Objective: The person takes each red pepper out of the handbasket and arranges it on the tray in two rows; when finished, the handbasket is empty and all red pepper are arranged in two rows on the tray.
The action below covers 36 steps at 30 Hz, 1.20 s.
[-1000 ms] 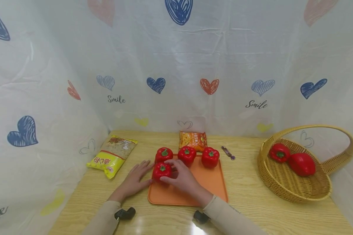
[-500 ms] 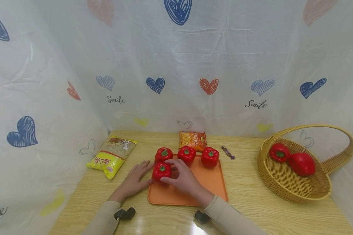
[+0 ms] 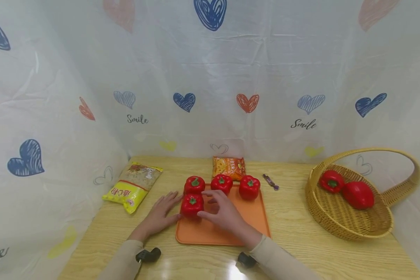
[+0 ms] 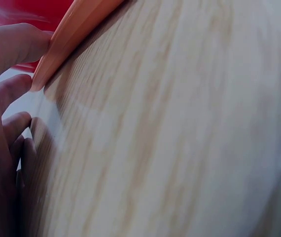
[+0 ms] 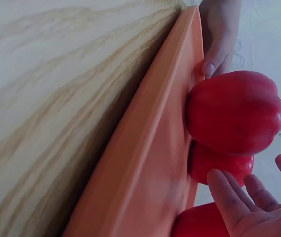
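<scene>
Front pepper [image 3: 192, 207] sits at left on the orange tray [image 3: 227, 233]. My right hand [image 3: 224, 212] is beside it, fingers loose, gripping nothing; left hand [image 3: 159, 213] relaxed at tray edge. Pepper looks light, stiff, slick; best held round its sides.

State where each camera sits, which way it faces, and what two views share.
Head: on the head, facing forward and down at the orange tray, red peppers and basket; left hand and right hand show.
Left wrist: worn there, facing the table and tray's edge; left fingers show.
Right wrist: worn there, facing across the tray; right fingers show, left hand beyond.
Shared: head and right wrist both show both hands.
</scene>
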Motion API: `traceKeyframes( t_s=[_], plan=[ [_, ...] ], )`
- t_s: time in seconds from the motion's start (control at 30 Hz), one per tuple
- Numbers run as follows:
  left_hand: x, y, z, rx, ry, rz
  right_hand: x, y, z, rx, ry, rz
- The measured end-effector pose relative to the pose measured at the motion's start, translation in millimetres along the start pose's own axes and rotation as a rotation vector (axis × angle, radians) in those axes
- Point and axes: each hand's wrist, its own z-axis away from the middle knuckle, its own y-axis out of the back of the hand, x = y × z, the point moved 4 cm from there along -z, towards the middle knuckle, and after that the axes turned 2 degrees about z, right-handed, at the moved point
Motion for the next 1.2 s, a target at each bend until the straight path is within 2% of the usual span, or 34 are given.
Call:
traceKeyframes(
  t_s=[0.47,0.73,0.93,1.2],
  plan=[
    [1.4,0.4,0.2,0.011,-0.02,0.004,8,25,17.1,0.019,0.013,0.013],
    [0.8,-0.5,0.6,0.009,-0.015,0.017,10,42,32.9,0.04,-0.013,0.027],
    [1.2,-0.8,0.4,0.013,-0.018,0.021,13,59,44.3,0.075,-0.02,0.009],
    [2.6,1.1,1.0,0.018,-0.017,0.023,22,90,58.2,0.123,0.006,0.058]
  ],
)
